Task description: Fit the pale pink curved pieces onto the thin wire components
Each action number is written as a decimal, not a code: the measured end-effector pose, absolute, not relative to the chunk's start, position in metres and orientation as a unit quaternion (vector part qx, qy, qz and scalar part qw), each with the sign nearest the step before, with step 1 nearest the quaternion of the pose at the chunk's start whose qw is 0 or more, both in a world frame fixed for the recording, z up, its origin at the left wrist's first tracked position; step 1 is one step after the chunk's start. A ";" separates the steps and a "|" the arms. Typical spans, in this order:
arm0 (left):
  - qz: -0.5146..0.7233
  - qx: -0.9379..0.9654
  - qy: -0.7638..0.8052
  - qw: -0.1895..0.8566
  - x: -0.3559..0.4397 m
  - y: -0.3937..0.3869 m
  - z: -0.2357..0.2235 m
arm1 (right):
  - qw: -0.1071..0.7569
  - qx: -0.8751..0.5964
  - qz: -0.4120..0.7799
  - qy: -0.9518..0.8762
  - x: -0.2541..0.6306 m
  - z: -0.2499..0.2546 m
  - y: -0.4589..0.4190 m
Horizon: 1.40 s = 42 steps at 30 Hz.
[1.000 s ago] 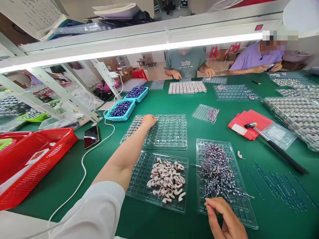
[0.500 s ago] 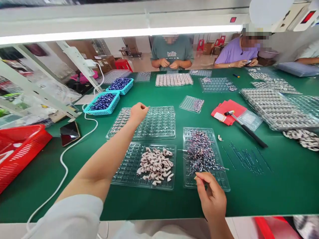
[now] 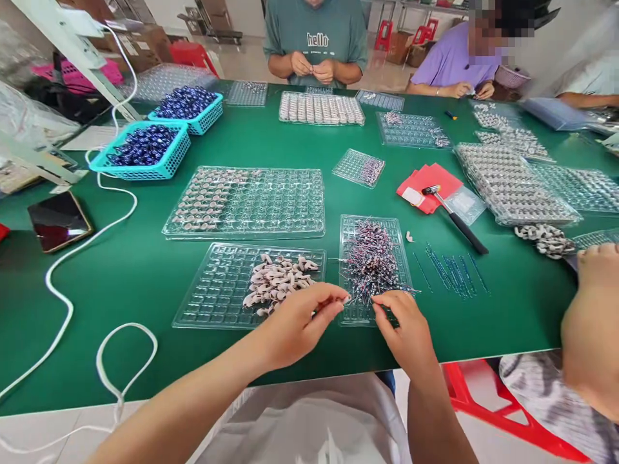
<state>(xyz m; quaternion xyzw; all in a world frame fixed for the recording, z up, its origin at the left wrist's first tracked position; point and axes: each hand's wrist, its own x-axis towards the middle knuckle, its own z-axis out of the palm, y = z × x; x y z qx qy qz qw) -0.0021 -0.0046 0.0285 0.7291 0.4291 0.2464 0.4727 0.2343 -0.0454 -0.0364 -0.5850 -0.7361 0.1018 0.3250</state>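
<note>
My left hand is at the near table edge, its fingertips pinched together beside a pile of small pale curved caps in a clear blister tray. My right hand is pinched at the near end of a clear tray heaped with thin wired parts. What either pinch holds is too small to make out. Beyond lies a large clear tray, its left columns filled with caps.
Two teal baskets of blue beads stand at the far left, with a phone and a white cable nearby. A hammer lies on red cloth. Other people sit across, and one person's arm is close on my right.
My left hand came back from the large far tray to the near edge, meeting my right hand. The view tilted down and moved back from the table.
</note>
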 end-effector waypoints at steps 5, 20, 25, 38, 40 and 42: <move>0.277 0.706 0.443 0.479 0.008 -0.009 -0.002 | 0.249 -0.580 0.049 -0.774 0.229 -0.033 -0.027; 0.302 0.710 0.447 0.452 0.004 -0.010 -0.013 | 0.206 -0.599 0.039 -0.773 0.238 -0.021 -0.027; 0.283 0.699 0.456 0.472 0.004 -0.009 -0.012 | 0.143 -0.566 0.003 -0.812 0.243 -0.023 -0.005; 0.277 0.684 0.449 0.504 0.001 -0.009 -0.005 | 0.072 -0.497 -0.031 -0.864 0.246 -0.022 0.013; 0.265 0.675 0.449 0.522 0.001 -0.009 -0.005 | 0.074 -0.493 -0.026 -0.866 0.247 -0.018 0.010; 0.253 0.667 0.451 0.537 0.002 -0.009 -0.007 | 0.084 -0.496 -0.017 -0.864 0.248 -0.012 0.006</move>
